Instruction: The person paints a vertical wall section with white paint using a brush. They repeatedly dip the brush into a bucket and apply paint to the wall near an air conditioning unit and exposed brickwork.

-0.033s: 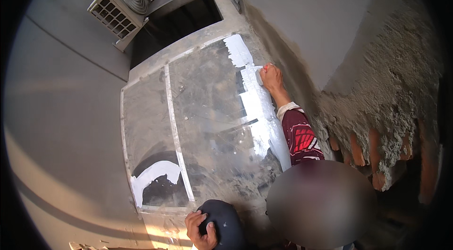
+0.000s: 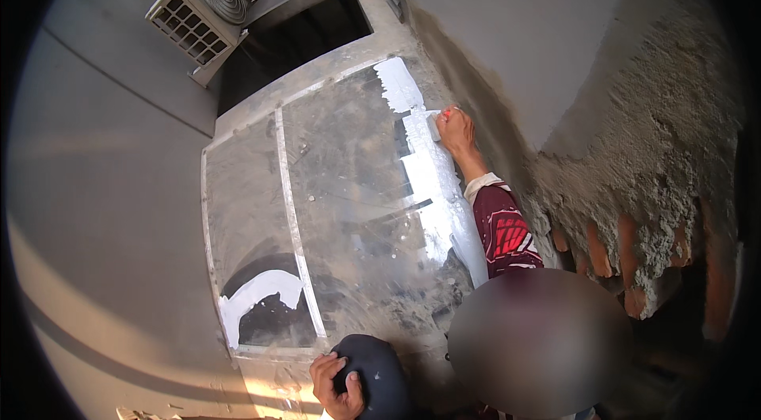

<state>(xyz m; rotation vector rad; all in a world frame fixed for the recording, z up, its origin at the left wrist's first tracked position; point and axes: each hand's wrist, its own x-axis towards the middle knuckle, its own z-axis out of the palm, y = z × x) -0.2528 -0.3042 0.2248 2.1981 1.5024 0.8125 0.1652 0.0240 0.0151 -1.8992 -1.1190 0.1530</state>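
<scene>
My right hand (image 2: 456,131), in a maroon sleeve with a white cuff, is closed around a small flat tool (image 2: 434,126) with a pale edge and a bit of red. Fingers cover most of it, so its exact kind is hidden. The tool touches wet-looking white coating (image 2: 428,170) along the right side of a grey, dusty panel (image 2: 341,174). At the bottom, my left hand (image 2: 338,388) grips the edge of a black, rounded, bowl-like thing (image 2: 374,376), its fingers and thumb curled over it. What is inside cannot be seen.
White strips (image 2: 287,182) frame and divide the panel. A curved white smear (image 2: 265,291) lies at its near left. Beyond are a dark opening (image 2: 293,43) and air-conditioner units (image 2: 202,12). Rough plaster (image 2: 634,143) over exposed bricks (image 2: 600,250) rises right. A blurred oval (image 2: 539,341) hides the lower right.
</scene>
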